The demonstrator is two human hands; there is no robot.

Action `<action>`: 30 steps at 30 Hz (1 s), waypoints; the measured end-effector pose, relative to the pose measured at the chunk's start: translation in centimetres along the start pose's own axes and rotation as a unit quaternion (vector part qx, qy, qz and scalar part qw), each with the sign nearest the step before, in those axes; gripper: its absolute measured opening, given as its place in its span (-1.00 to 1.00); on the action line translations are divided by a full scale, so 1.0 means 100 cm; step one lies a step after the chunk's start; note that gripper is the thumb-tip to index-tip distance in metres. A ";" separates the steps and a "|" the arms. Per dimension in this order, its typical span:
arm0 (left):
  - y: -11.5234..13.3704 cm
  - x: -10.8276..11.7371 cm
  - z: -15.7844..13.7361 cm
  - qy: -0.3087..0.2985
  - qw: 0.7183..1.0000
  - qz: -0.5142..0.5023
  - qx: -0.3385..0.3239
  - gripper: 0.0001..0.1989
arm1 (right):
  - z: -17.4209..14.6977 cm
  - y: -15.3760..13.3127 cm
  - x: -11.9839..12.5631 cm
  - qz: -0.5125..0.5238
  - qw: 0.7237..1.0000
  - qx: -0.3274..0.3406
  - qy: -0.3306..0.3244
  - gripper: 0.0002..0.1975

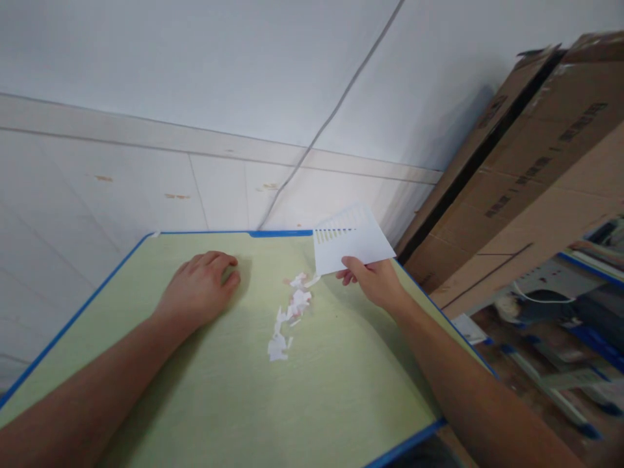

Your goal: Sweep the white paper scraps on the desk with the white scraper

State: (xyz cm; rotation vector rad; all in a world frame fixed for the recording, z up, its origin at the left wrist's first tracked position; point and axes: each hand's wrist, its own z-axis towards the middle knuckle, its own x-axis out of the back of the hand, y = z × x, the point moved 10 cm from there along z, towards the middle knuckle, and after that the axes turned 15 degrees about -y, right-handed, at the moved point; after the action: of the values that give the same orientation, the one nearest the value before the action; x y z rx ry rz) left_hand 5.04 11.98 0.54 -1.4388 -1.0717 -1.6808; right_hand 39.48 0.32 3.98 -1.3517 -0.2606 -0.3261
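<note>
A white sheet of paper (348, 250), with a row of narrow slots near its left edge, is held up above the far right part of the desk. My right hand (373, 276) pinches its lower edge, thumb on the near face and fingers behind. A narrow strip hangs at the sheet's lower left corner. Small torn-looking white paper scraps (298, 302) lie in a loose line on the desk between my hands. To their left, my left hand (202, 286) rests palm down, fingers loosely bent, with a gap between thumb and forefinger and nothing visible in it.
The pale green desk (234, 403) has a blue edge and stands against a white wall (195, 71). A grey cable (331, 120) runs down the wall behind it. Tall cardboard boxes (531, 162) lean at the right, above desk or chair legs (546, 383) on the floor.
</note>
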 end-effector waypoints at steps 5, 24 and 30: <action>0.003 0.001 -0.001 -0.008 1.000 -0.005 -0.006 -0.35 | -0.002 0.003 0.001 -0.008 1.000 -0.013 -0.009 -0.74; -0.001 0.000 0.002 -0.003 1.000 -0.015 -0.009 -0.42 | -0.004 0.008 0.008 0.028 1.000 -0.013 0.007 -0.79; 0.001 0.001 0.002 0.001 1.000 -0.013 -0.017 -0.42 | -0.002 0.007 0.006 0.049 0.998 -0.019 -0.028 -0.81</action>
State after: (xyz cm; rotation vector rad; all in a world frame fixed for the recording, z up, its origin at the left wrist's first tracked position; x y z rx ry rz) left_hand 5.22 12.07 0.66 -1.4502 -1.0712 -1.7257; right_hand 40.29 0.17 3.47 -1.4070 -0.2350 -0.2128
